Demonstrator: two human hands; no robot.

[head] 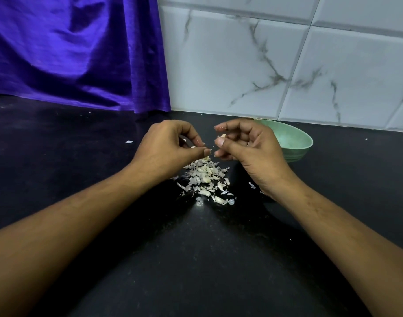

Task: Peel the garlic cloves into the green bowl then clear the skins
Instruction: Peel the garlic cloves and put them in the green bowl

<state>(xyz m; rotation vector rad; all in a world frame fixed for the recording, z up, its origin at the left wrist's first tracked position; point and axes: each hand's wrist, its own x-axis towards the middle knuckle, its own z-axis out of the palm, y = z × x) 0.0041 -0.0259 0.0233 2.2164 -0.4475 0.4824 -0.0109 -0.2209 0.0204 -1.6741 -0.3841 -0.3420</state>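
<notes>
Between the fingertips, a garlic clove (222, 135) is held above the heap of skins and cloves (205, 177).

The right hand (248, 152) pinches the clove between thumb and curled fingers. Just beside it, the left hand (166, 145) nips a sliver of skin (210, 152) between thumb and forefinger. The clove looks small and firm, probably slick once bare, so holding its sides and leaving the tip free seems best. The skin is papery and apt to tear or cling. Both forearms converge over the black counter (196, 259). The green bowl (301, 139) sits just behind the right knuckles.
</notes>
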